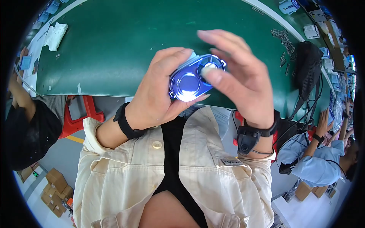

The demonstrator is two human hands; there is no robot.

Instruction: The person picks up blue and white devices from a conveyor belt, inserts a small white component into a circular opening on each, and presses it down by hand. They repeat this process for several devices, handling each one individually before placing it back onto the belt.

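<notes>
My left hand (pixel 154 81) is closed around a shiny blue-purple device (pixel 178 78) with rounded ends, held over the near part of the green table. A mirror-like round disc (pixel 188 84) fills one end of its face, and a light blue part shows along its far edge. At the other end sits a small white piece (pixel 208 68) inside a dark ring. The thumb of my right hand (pixel 243 72) rests at this white piece. The other right fingers are spread, raised off the device and a little blurred.
A crumpled white bag (pixel 56 37) lies at the table's far left. Small metal pieces (pixel 283 41) are scattered at the right, near a black mesh bag (pixel 307 70) with straps and cables. One person (pixel 32 129) is at the left, another in light blue (pixel 319 159) at the right.
</notes>
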